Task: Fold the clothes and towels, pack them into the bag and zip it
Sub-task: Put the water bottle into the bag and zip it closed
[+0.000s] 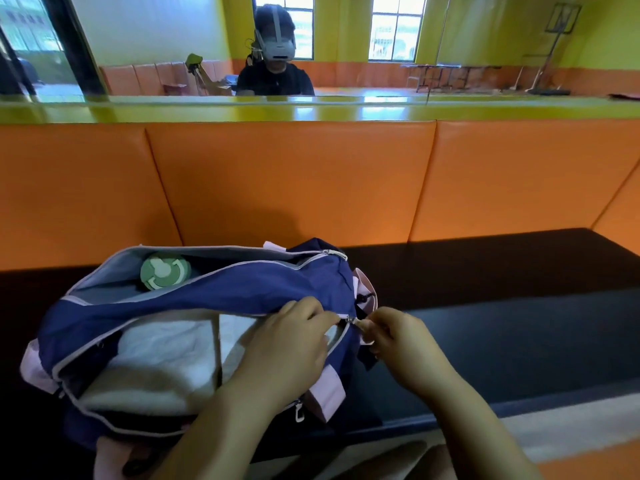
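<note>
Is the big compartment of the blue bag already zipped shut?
No, the blue bag gapes open and white towels show inside it.

Orange padded panels (294, 181) backed a dark bench (502, 271); above, a mirror (485, 46) reflected yellow walls (346, 26) and two bright, daylit windows (396, 27)

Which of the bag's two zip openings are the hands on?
The near opening, over the white towels: left hand and right hand pinch the bag at its right end. The far opening, showing a green lid, is untouched.

Bright window daylight, ledge glare, edges warped
</note>
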Demonstrator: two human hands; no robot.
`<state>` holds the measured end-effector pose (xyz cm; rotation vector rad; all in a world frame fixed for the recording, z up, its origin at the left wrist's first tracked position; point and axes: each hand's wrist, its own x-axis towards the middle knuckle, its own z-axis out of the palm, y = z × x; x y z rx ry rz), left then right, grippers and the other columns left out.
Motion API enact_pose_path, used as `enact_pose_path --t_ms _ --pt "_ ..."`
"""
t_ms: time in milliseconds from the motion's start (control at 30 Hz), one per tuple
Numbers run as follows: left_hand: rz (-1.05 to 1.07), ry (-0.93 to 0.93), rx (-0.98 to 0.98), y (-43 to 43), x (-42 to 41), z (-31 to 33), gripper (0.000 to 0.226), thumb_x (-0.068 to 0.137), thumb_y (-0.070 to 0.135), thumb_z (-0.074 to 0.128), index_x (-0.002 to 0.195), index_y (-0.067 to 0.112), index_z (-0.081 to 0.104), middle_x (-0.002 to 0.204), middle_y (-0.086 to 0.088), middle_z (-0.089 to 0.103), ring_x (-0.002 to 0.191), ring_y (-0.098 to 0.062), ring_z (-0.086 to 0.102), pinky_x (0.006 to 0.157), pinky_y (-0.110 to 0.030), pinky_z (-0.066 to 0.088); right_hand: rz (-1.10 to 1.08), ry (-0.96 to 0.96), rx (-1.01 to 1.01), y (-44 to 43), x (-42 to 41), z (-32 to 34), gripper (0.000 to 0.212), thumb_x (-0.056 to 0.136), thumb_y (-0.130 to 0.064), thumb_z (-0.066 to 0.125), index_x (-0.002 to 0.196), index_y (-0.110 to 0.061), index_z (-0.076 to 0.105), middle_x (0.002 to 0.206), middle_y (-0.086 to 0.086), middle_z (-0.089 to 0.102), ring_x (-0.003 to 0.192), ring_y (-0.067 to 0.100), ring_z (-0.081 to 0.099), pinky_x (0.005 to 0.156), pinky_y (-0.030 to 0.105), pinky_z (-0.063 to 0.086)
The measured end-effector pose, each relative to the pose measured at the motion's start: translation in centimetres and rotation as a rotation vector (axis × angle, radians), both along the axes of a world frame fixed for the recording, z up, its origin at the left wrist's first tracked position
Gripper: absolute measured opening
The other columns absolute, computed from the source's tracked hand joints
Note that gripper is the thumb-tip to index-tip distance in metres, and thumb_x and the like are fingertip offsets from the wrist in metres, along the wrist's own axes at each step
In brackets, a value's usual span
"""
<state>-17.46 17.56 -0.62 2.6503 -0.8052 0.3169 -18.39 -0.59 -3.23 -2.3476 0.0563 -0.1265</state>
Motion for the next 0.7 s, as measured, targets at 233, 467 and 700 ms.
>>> enact_pose_path --t_ms 233,467,700 --pt "-0.023 0.034 0.096 -2.2 1.4 0.7 0.034 0.087 0.04 0.058 0.118 0.034 0.049 0.107 0.007 0.046 0.103 -0.014 0.048 0.078 -0.03 0.047 0.145 -0.015 0.043 -0.4 -0.4 2.4 0.029 0.098 -0.024 0.046 0.073 -0.011 0.055 0.075 0.006 0.06 0.068 0.018 0.055 0.067 0.038 0.049" --pt "0.026 0.013 -0.027 -3.1 1.8 1.0 0.014 0.093 0.033 0.047 0.089 0.021 0.055 0.085 0.008 0.044 0.073 -0.01 0.045 0.051 -0.017 0.026 0.196 -0.001 0.304 -1.7 -0.6 2.0 0.024 0.097 -0.011 0.049 0.083 -0.023 0.065 0.077 -0.004 0.065 0.07 0.002 0.058 0.065 0.016 0.046" --pt "0.163 0.091 -0.182 -3.3 1.1 0.7 0.009 0.092 0.032 0.048 0.088 0.027 0.054 0.08 0.01 0.051 0.063 -0.005 0.045 0.05 -0.017 0.026 0.196 -0.071 0.088 -0.4 0.8 0.4 0.057 0.079 -0.012 0.071 0.126 -0.038 0.053 0.118 -0.013 0.052 0.108 0.005 0.053 0.093 0.028 0.048"
